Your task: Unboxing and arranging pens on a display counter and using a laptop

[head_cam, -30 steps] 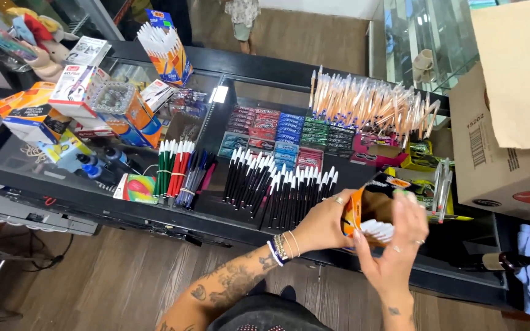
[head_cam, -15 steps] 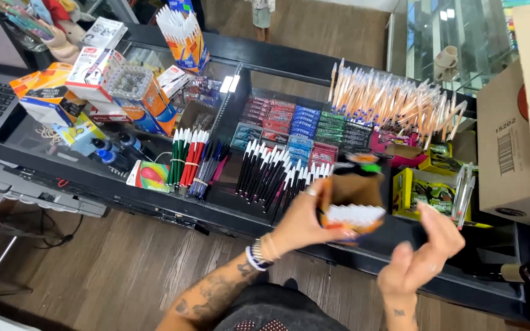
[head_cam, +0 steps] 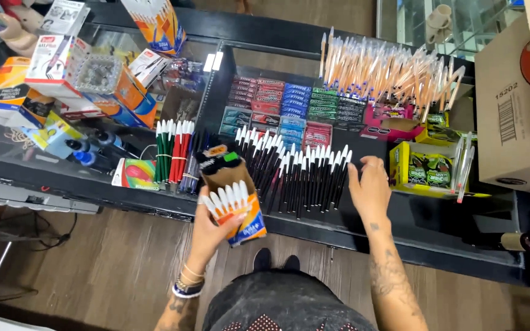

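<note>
Head view, looking down. Largest item: black display counter (head_cam: 437, 214) running across frame, glass-topped at left. Cardboard carton (head_cam: 513, 116) sits at its right end. Heap of orange-barrelled pens (head_cam: 387, 70) lies at the back, gum packs (head_cam: 289, 104) in rows just in front of it. Row of black pens with white caps (head_cam: 295, 171) spreads along the front centre; bundles of green and red pens (head_cam: 172, 150) lie just left of that row. Yellow box (head_cam: 421, 165) stands right of the black pens.

I see the left hand (head_cam: 207, 230) raised over the counter's front edge, fingers wrapped around an open orange pen box (head_cam: 234, 199), thumb on its face. White pen caps (head_cam: 225, 199) stick out of the box in a fan. Box tilts, open end toward the left.

Right hand (head_cam: 369, 187) lies palm down at the right end of the black pen row, fingers spread and loose, fingertips touching the outermost pens. It grips nothing.
</note>
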